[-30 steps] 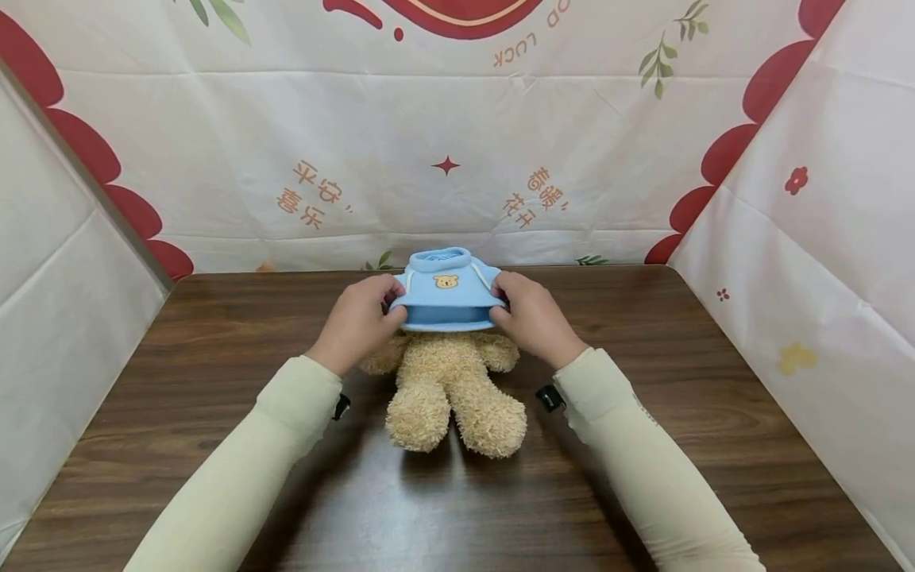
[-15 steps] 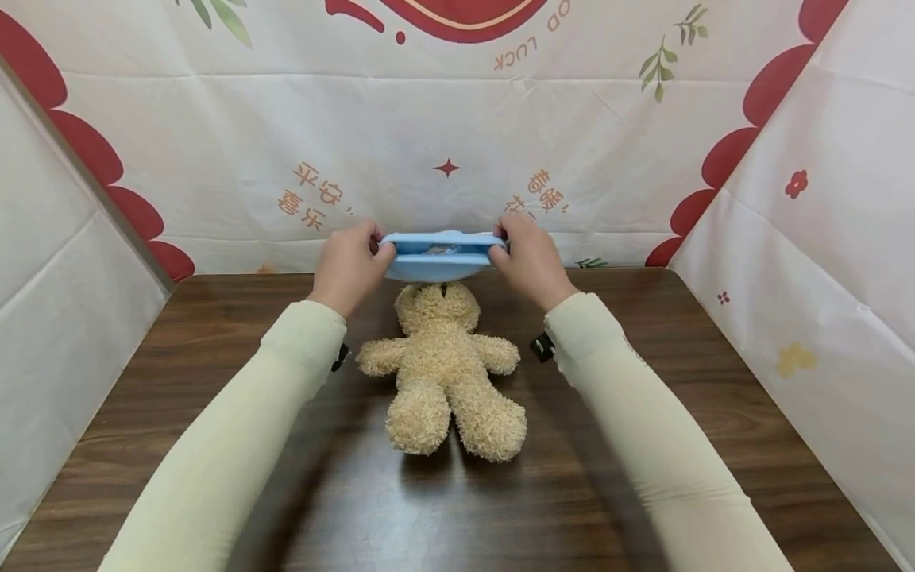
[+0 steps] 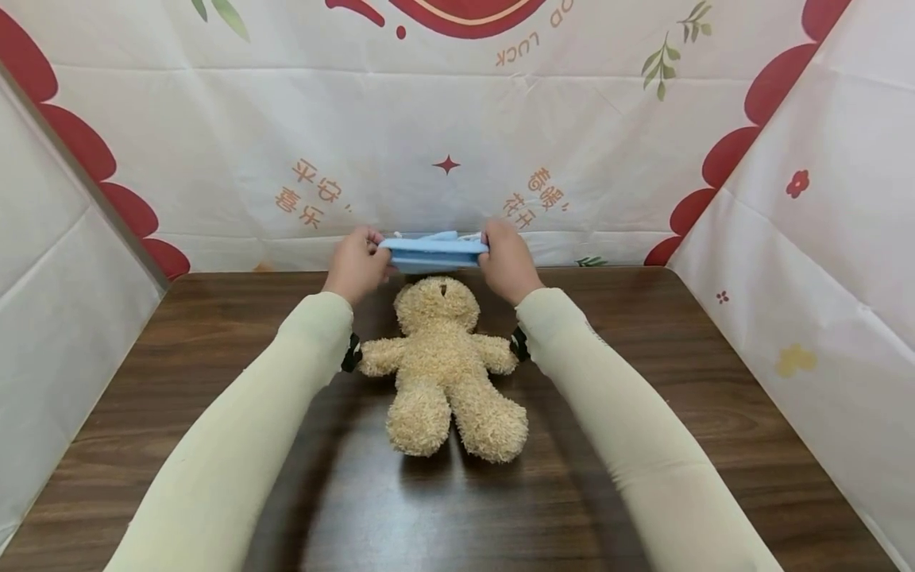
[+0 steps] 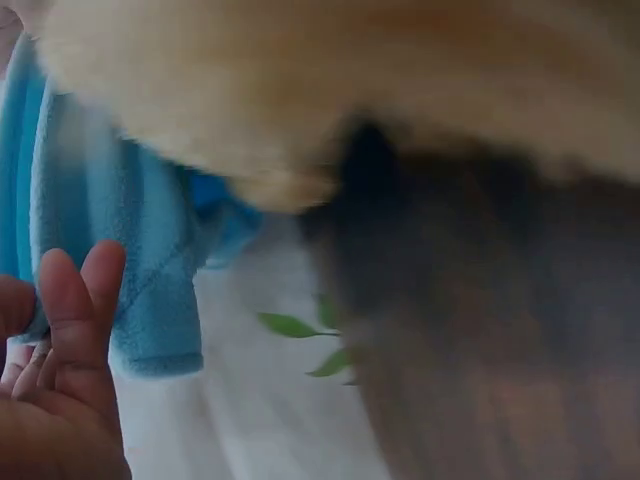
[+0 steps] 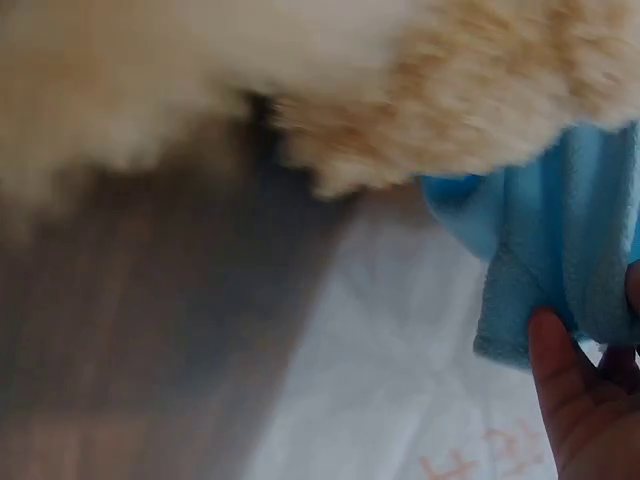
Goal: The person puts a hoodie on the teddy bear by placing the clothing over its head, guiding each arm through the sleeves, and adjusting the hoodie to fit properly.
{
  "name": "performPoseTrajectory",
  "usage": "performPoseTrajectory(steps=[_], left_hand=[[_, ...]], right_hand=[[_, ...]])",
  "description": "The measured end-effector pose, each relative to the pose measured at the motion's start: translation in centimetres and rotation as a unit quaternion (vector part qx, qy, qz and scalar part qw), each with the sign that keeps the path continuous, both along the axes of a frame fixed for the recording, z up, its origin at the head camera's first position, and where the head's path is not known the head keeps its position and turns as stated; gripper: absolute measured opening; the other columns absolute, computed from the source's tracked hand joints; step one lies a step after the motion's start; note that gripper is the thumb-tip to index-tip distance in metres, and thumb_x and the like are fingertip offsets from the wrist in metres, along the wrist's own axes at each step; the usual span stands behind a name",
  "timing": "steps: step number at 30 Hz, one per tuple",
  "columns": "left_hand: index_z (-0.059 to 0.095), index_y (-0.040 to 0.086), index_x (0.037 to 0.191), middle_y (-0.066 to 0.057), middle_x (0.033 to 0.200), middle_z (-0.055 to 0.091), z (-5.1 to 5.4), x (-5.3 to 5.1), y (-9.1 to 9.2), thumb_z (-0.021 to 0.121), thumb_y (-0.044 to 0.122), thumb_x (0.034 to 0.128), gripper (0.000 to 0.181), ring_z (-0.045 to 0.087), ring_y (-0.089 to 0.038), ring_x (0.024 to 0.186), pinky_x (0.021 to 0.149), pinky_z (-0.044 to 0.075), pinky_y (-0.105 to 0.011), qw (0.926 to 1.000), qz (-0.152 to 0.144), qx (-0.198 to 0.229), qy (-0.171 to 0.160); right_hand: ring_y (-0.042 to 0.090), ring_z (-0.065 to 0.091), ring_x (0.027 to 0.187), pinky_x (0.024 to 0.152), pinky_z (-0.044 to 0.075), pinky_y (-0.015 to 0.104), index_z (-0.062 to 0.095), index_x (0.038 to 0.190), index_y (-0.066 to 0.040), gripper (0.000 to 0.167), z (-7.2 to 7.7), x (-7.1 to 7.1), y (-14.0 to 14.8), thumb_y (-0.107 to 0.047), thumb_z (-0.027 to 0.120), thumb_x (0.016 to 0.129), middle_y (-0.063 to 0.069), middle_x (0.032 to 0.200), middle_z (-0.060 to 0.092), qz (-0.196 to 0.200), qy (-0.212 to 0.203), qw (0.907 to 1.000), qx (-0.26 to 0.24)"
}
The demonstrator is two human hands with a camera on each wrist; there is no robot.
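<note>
A small light-blue hoodie (image 3: 436, 253) is held up just beyond the head of a tan plush teddy bear (image 3: 439, 349). The bear lies on its back, legs toward me, arms spread. In the head view, my left hand (image 3: 360, 262) pinches the left end of the hoodie's hem and my right hand (image 3: 507, 258) pinches the right end. The hem opening faces me. From the left wrist, a sleeve of the hoodie (image 4: 155, 300) hangs near the fingers; blurred bear fur fills the top. The right wrist view has the fingers and thumb at the fleece hem (image 5: 535, 260).
A dark wood-grain table (image 3: 715, 413) lies under the bear. White printed cloth (image 3: 443, 119) rises behind the table's far edge, and more white cloth (image 3: 808, 262) stands at the sides. Dark wrist straps (image 3: 520, 345) sit close to the bear's arms.
The hoodie moved from above the bear's upper body to beyond its head, uncovering the head. It tipped so its hem faces me. In the last half second, my hands drew closer together.
</note>
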State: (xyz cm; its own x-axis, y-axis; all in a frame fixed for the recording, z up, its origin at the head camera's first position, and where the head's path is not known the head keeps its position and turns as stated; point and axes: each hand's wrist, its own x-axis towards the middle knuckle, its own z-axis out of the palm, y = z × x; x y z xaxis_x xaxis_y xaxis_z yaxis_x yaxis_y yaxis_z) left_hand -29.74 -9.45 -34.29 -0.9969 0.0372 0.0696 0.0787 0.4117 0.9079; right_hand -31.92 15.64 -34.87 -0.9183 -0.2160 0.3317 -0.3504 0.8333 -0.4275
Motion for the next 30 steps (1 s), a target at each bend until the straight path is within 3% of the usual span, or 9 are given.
performPoseTrajectory(steps=[4, 8, 12, 17, 20, 24, 26, 28, 30], left_hand=[[0.048, 0.004, 0.112, -0.014, 0.098, 0.056, -1.3, 0.0, 0.2, 0.047, 0.011, 0.1025, 0.012, 0.071, -0.032, 0.085, 0.062, 0.052, -0.034, 0.9992, -0.005, -0.015, -0.037], [0.047, 0.002, 0.113, -0.014, 0.095, 0.05, -1.9, 0.0, 0.6, 0.048, 0.009, 0.1018, 0.013, 0.071, -0.033, 0.08, 0.065, 0.052, -0.038, 0.9971, -0.008, -0.029, -0.07], [0.045, 0.001, 0.117, -0.021, 0.11, 0.053, -2.3, -0.3, 0.8, 0.048, 0.01, 0.1015, 0.019, 0.071, -0.028, 0.072, 0.067, 0.053, -0.039, 0.9917, -0.017, -0.062, -0.111], [0.035, -0.001, 0.141, -0.028, 0.135, 0.041, -2.8, -0.8, 0.8, 0.041, 0.007, 0.1022, 0.04, 0.064, -0.02, 0.056, 0.061, 0.057, -0.033, 0.9843, -0.033, -0.034, -0.17], [0.031, 0.002, 0.146, -0.027, 0.129, 0.045, -2.9, -0.9, 0.8, 0.039, 0.009, 0.1035, 0.043, 0.06, -0.017, 0.054, 0.061, 0.057, -0.032, 0.9803, -0.034, -0.008, -0.194], [0.031, 0.003, 0.143, -0.026, 0.115, 0.051, -2.9, -0.8, 0.8, 0.036, 0.014, 0.1059, 0.039, 0.058, -0.016, 0.055, 0.064, 0.057, -0.032, 0.9762, -0.037, 0.028, -0.212], [0.03, 0.003, 0.143, -0.025, 0.113, 0.052, -2.9, -0.8, 0.8, 0.037, 0.016, 0.1067, 0.039, 0.059, -0.017, 0.057, 0.066, 0.057, -0.032, 0.9741, -0.042, 0.042, -0.218], [0.027, 0.003, 0.146, -0.024, 0.113, 0.052, -2.9, -0.8, 0.8, 0.037, 0.019, 0.1076, 0.043, 0.06, -0.019, 0.063, 0.068, 0.057, -0.032, 0.9716, -0.052, 0.052, -0.225], [0.024, 0.005, 0.15, -0.024, 0.116, 0.051, -2.9, -0.8, 0.9, 0.037, 0.022, 0.1083, 0.047, 0.061, -0.022, 0.071, 0.072, 0.057, -0.033, 0.9697, -0.065, 0.056, -0.229]], right_hand=[[0.027, 0.035, 0.077, 0.07, 0.03, 0.039, 0.038, 0.086, -0.004, 0.02, -1.7, -0.2, 0.3, 0.002, 0.055, 0.095, 0.013, 0.087, 0.039, -0.01, -0.03, 0.9995, 0.006], [0.025, 0.035, 0.069, 0.066, 0.03, 0.038, 0.039, 0.085, -0.006, 0.022, -2.6, -0.1, 0.6, -0.007, 0.057, 0.097, 0.01, 0.078, 0.037, -0.014, -0.066, 0.9976, 0.014], [0.024, 0.035, 0.063, 0.064, 0.031, 0.038, 0.04, 0.085, -0.007, 0.023, -3.0, -0.2, 0.9, -0.014, 0.057, 0.099, 0.009, 0.074, 0.036, -0.008, -0.114, 0.9932, 0.02], [0.024, 0.039, 0.06, 0.064, 0.036, 0.038, 0.042, 0.082, -0.007, 0.027, -3.7, -1.1, 1.3, -0.021, 0.055, 0.101, 0.007, 0.07, 0.039, 0.02, -0.176, 0.9841, -0.008], [0.023, 0.048, 0.059, 0.064, 0.046, 0.037, 0.041, 0.08, -0.009, 0.032, -4.3, -1.6, 1.7, -0.028, 0.052, 0.103, 0.006, 0.07, 0.043, 0.03, -0.263, 0.9618, -0.069], [0.024, 0.057, 0.07, 0.07, 0.056, 0.04, 0.046, 0.093, -0.009, 0.03, -4.7, -1.7, 2.1, -0.036, 0.048, 0.105, 0.011, 0.096, 0.05, 0.02, -0.383, 0.9086, -0.165], [0.024, 0.058, 0.077, 0.076, 0.056, 0.042, 0.047, 0.105, -0.007, 0.03, -4.6, -1.4, 2.1, -0.037, 0.047, 0.105, 0.015, 0.111, 0.049, 0.024, -0.417, 0.8868, -0.197], [0.025, 0.06, 0.083, 0.08, 0.056, 0.043, 0.047, 0.111, -0.005, 0.03, -4.5, -1.2, 2.1, -0.035, 0.045, 0.106, 0.018, 0.118, 0.05, 0.034, -0.432, 0.8735, -0.221], [0.025, 0.061, 0.085, 0.081, 0.056, 0.043, 0.045, 0.109, -0.005, 0.027, -4.6, -1.2, 2.2, -0.032, 0.045, 0.107, 0.018, 0.114, 0.051, 0.045, -0.434, 0.8667, -0.242]])
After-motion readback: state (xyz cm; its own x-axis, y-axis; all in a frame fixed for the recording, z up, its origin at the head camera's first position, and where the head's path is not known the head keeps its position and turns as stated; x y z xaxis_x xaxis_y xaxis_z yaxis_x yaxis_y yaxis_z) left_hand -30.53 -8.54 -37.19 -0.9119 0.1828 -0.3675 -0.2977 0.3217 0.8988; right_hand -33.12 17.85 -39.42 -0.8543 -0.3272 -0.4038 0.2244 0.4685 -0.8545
